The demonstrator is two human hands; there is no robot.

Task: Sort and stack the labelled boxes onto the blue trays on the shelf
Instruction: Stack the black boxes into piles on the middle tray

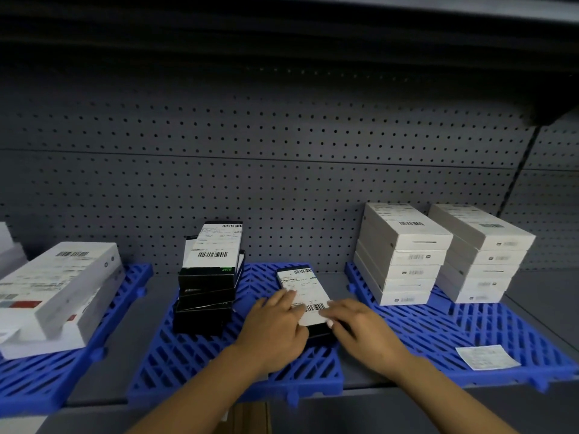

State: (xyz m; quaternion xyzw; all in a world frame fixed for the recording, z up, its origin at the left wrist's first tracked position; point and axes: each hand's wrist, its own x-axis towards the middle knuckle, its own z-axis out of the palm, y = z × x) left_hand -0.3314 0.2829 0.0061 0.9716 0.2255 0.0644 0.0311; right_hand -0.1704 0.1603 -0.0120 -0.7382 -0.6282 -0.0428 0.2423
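A black box with a white barcode label (301, 286) lies flat on the middle blue tray (200, 368). My left hand (275, 327) rests on its near left part, fingers laid over the label. My right hand (360, 327) touches its near right corner with straight fingers. To the left on the same tray stands an uneven stack of black labelled boxes (208, 277). The right blue tray (470, 333) carries two neat stacks of white boxes (404, 255) (482, 255). On the left blue tray (37, 380) lie large white boxes (53, 296).
A loose white paper label (485, 357) lies on the front of the right tray. The grey perforated back panel (282, 170) closes the shelf behind. An upper shelf (313, 32) hangs overhead. The grey shelf edge (376, 399) runs along the front.
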